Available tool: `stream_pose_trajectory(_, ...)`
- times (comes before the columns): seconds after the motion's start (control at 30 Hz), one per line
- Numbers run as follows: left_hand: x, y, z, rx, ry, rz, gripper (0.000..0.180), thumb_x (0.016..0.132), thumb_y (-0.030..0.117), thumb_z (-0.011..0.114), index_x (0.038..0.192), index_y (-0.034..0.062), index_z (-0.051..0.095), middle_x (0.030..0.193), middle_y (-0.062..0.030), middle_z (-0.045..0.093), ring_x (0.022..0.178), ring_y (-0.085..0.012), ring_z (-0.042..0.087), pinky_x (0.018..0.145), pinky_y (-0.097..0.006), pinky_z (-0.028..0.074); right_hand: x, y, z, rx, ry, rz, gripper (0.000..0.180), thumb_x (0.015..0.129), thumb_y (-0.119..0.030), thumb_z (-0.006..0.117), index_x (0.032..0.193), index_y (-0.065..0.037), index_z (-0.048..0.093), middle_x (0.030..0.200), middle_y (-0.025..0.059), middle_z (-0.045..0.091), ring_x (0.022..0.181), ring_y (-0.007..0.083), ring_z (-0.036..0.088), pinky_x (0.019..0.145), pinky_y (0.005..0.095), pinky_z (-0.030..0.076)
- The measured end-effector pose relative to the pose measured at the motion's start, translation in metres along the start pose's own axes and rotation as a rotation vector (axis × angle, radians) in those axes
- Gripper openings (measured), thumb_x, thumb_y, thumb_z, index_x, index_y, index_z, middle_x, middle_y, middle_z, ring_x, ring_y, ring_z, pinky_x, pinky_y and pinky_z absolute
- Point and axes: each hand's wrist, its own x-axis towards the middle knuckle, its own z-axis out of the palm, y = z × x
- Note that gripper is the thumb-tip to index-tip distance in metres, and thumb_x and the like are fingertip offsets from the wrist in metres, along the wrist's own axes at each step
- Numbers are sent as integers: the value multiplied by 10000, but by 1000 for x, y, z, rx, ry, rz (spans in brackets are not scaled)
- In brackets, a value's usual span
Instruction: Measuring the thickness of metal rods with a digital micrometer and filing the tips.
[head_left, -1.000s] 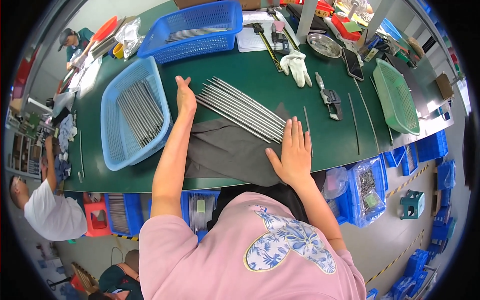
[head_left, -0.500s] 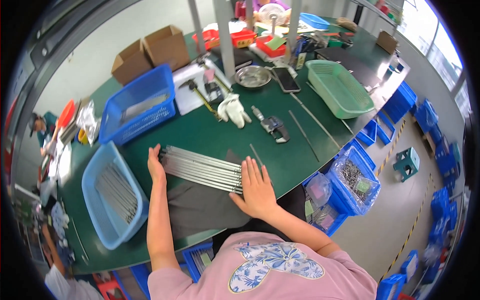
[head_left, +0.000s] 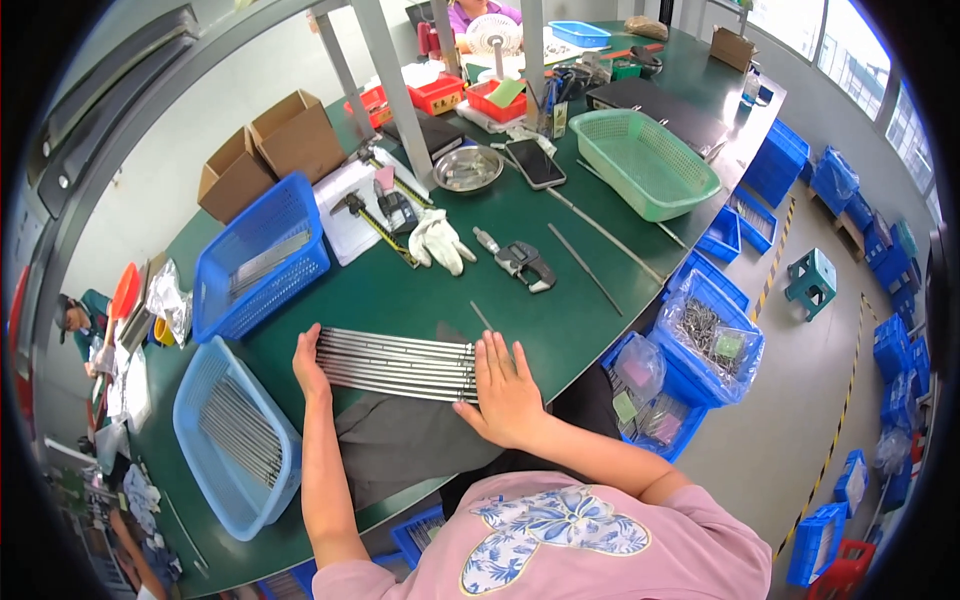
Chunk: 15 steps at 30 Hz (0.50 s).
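Has turned the row of metal rods (head_left: 395, 365) nearly level across the view, from a steeper slant a second ago, and has shifted the view as well, bringing more of the cardboard boxes (head_left: 295, 142) into sight. Holds the left hand (head_left: 311, 365) up against the left ends of the rods, set on edge with palm toward them and fingers straight, closed around nothing. Lays the right hand (head_left: 507, 390) palm down at the right ends, open, with fingers stretched out and a little apart, thumb toward the rods, likewise gripping nothing; hard to tell whether over the tips or only against them. Has the rods side by side between both hands, with ends close to even, above the green desk (head_left: 370, 300) and partly over a dark grey cloth (head_left: 400, 440).

Just beyond the right fingers, a short length of thin rod (head_left: 481, 315) showing. To the left, a light blue basket (head_left: 205, 465) with more rods inside; behind that, a deeper blue basket (head_left: 275, 300), also with rods. Farther back, near the middle, a white glove (head_left: 438, 242) beside a micrometer (head_left: 525, 268), then a caliper (head_left: 370, 222) on white paper (head_left: 335, 205), a metal bowl (head_left: 437, 174) and a phone (head_left: 535, 162). Over to the right, a single dark rod (head_left: 585, 268) and a green basket (head_left: 630, 195). Past the desk edge, small metal parts (head_left: 703, 328) in a plastic-lined blue bin, and a teal stool (head_left: 812, 280) on the floor.
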Motion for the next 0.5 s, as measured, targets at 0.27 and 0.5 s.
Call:
stream_pose_trajectory(0.27, -23, 16, 14, 681, 77, 559, 305, 862, 127, 519, 1130, -14, 555, 1204, -167, 539, 1181, -321, 458, 996, -390, 341, 2, 3, -19, 60, 67, 5, 789, 830, -429, 533, 1355, 90, 255, 1426, 232, 266, 1361, 324, 204, 1099, 480, 84)
stream_pose_trajectory(0.5, -156, 60, 11, 865, -138, 740, 247, 715, 65, 611, 957, 13, 612, 1040, -150, 565, 989, -328, 536, 852, -392, 431, -17, 19, -21, 42, -2, -145, 746, 819, -420, 554, 1362, 22, 298, 1434, 208, 264, 1356, 311, 223, 1087, 496, 125)
